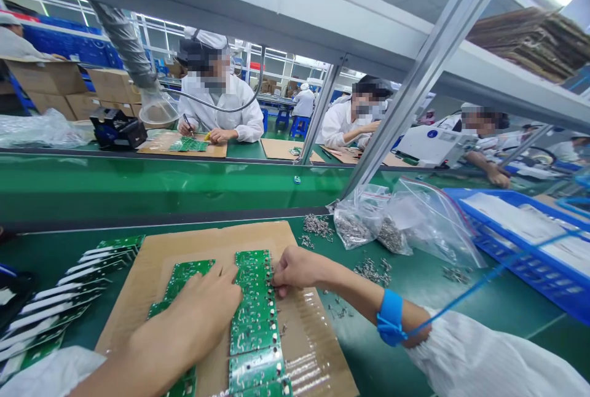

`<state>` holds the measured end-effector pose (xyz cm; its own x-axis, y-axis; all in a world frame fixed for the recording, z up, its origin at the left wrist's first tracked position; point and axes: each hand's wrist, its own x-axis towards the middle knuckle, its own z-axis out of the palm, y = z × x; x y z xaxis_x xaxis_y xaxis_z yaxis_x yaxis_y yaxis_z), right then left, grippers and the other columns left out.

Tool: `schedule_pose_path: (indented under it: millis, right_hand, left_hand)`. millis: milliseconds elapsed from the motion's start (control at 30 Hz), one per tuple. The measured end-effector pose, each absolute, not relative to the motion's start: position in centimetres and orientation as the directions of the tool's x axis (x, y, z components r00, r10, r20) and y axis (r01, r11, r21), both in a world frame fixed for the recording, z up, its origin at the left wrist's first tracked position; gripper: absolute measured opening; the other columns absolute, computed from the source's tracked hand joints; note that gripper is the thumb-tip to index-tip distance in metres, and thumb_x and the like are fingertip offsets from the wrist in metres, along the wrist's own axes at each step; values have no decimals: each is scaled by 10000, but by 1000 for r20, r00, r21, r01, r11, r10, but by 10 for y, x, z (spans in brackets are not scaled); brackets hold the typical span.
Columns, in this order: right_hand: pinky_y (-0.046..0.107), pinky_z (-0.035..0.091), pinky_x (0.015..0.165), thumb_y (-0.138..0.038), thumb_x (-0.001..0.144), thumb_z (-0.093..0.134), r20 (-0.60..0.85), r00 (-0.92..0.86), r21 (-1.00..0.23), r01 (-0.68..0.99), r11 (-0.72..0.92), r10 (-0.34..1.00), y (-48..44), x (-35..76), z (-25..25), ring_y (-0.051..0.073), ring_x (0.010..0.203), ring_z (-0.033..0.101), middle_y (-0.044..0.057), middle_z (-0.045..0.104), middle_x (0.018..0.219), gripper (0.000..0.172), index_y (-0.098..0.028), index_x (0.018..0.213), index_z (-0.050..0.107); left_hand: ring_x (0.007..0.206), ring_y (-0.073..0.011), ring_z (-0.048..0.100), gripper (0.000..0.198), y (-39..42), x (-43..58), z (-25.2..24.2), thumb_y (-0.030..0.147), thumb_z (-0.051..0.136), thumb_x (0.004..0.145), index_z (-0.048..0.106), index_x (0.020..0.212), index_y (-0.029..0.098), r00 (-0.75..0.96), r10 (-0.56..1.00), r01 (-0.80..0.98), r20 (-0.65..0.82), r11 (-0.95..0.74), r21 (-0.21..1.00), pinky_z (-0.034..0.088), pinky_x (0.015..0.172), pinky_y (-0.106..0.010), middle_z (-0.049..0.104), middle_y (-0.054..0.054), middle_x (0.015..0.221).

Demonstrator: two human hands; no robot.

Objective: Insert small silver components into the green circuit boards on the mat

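A long strip of green circuit boards (252, 317) lies on a cardboard sheet (318, 348), with small parts along its right edge. My left hand (209, 298) rests palm down across a second green board strip (188, 271), its fingers reaching the left edge of the middle strip. It grips nothing that I can see. At the right edge of the middle strip, my right hand (292, 271) has thumb and fingertips pinched together. Whatever is between them is hidden. A blue wrist strap (391, 317) with a cord is on my right wrist.
Loose metal parts (318, 226) and plastic bags of parts (391, 231) lie right of the cardboard. A blue basket (520, 262) stands farther right. Stacked boards (59, 298) lean at left. Beyond the green conveyor (138, 185), people in white work at another bench. A metal post (415, 90) slants overhead.
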<state>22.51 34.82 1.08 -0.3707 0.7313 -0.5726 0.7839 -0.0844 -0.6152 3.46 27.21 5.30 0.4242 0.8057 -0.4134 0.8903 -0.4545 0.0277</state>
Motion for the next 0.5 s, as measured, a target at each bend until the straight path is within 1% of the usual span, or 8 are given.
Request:
schedule_pose_path:
  millis: [167, 267, 367, 500]
  right_hand:
    - [233, 283, 461, -133, 763, 628, -584, -364, -565, 824, -42, 725, 349, 221, 14, 91, 482, 406, -39, 602, 486, 313, -170, 452, 623]
    - [247, 250, 455, -123, 757, 615, -576, -374, -547, 837, -4, 727, 349, 221, 15, 91, 470, 363, -44, 552, 450, 307, -169, 453, 625]
    - [245, 259, 471, -125, 763, 607, -573, -397, -550, 835, 22, 717, 348, 222, 14, 92, 481, 368, -41, 556, 457, 299, -164, 470, 645]
    - [239, 277, 479, -152, 769, 612, -581, -399, -556, 831, 12, 709, 350, 225, 12, 95, 497, 392, -36, 577, 479, 291, -169, 482, 653]
  left_hand:
    - [1175, -390, 589, 550, 270, 38, 60, -100, 437, 672, 727, 1072, 140, 386, 800, 904, -459, -427, 16, 551, 814, -473, 616, -190, 1270]
    - [1199, -393, 564, 538, 270, 40, 58, -91, 445, 680, 716, 1090, 128, 388, 794, 903, -468, -429, 22, 544, 811, -471, 606, -193, 1274]
    - [1198, -390, 558, 519, 269, 40, 55, -90, 448, 686, 717, 1074, 125, 394, 793, 903, -465, -428, 36, 541, 795, -458, 601, -195, 1272]
    - [1155, -398, 578, 481, 270, 38, 52, -84, 500, 650, 728, 1026, 111, 399, 801, 907, -446, -417, 63, 540, 748, -428, 639, -194, 1179]
